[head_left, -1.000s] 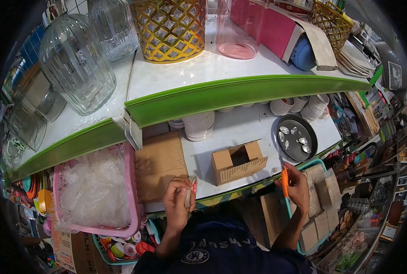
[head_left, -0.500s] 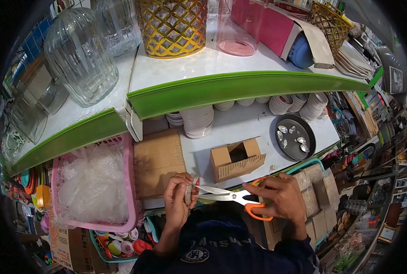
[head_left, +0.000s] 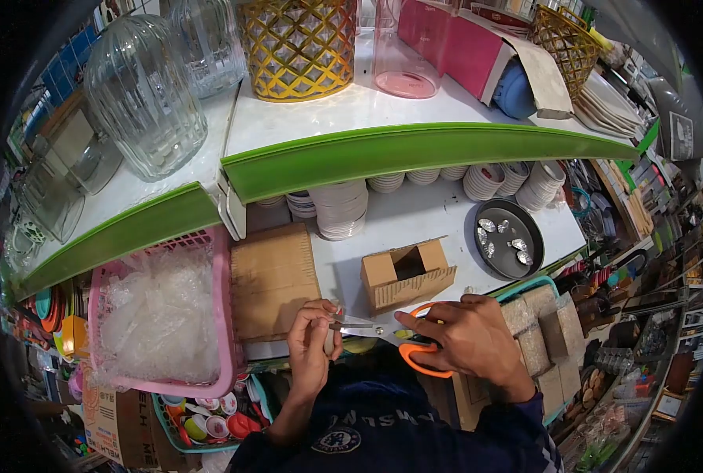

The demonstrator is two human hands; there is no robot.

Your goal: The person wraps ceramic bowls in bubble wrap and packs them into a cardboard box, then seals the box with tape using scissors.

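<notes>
My right hand [head_left: 481, 339] grips scissors [head_left: 380, 331] by their orange handles, thumb and fingers in the loops. Their silver blades point left, slightly apart, with the tips at the fingers of my left hand [head_left: 308, 351]. Pinched in that left hand is a small pale, rounded piece [head_left: 329, 340], possibly a tape roll; fingers and blades cover much of it. Just beyond the scissors stands a small open cardboard box [head_left: 391, 293] on the white shelf. A flat brown carton [head_left: 273, 276] lies beyond my left hand.
A dark round pan [head_left: 489, 264] with foil-wrapped pieces is at right. Stacked white bowls [head_left: 341, 211] stand behind. A pink basket [head_left: 227, 331] of clear plastic is left. The green-edged upper shelf [head_left: 414, 154] carries glass jars [head_left: 143, 102] and a gold basket [head_left: 298, 51].
My right hand has moved left with the scissors, bringing the blades deeper over the piece in my left hand. Its red part no longer shows. The blades stand closer together.
</notes>
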